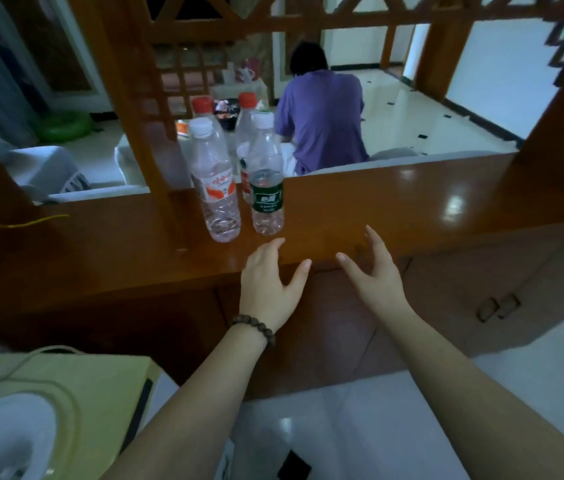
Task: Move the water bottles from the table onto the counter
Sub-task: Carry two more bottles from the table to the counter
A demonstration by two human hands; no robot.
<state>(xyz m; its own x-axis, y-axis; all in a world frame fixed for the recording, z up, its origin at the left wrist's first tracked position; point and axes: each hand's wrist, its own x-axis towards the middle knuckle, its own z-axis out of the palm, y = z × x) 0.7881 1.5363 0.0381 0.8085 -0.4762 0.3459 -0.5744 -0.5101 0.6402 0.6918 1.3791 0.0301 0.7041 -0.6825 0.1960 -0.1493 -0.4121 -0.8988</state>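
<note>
Polished brown wood tabletop (pixel 360 206) carries four upright water bottles while our two hands hover empty at its near edge.

At the left of the group we see a white-capped bottle with an orange label (pixel 214 188), a red-capped bottle (pixel 203 107) just behind it, then a second red-capped bottle (pixel 246 109) at the far side and a white-capped bottle with a green label (pixel 267 181) in front of it; all stand close together on the tabletop beside a wooden post (pixel 142 133). Nearer us, our left hand (pixel 268 282), with a bead bracelet (pixel 256 328) at the wrist, has its grip wide and holds nothing. Just right of it, our right hand (pixel 374 268) is likewise spread wide and empty. Beyond the tabletop a person in a purple shirt (pixel 322 116) sits facing away.
</note>
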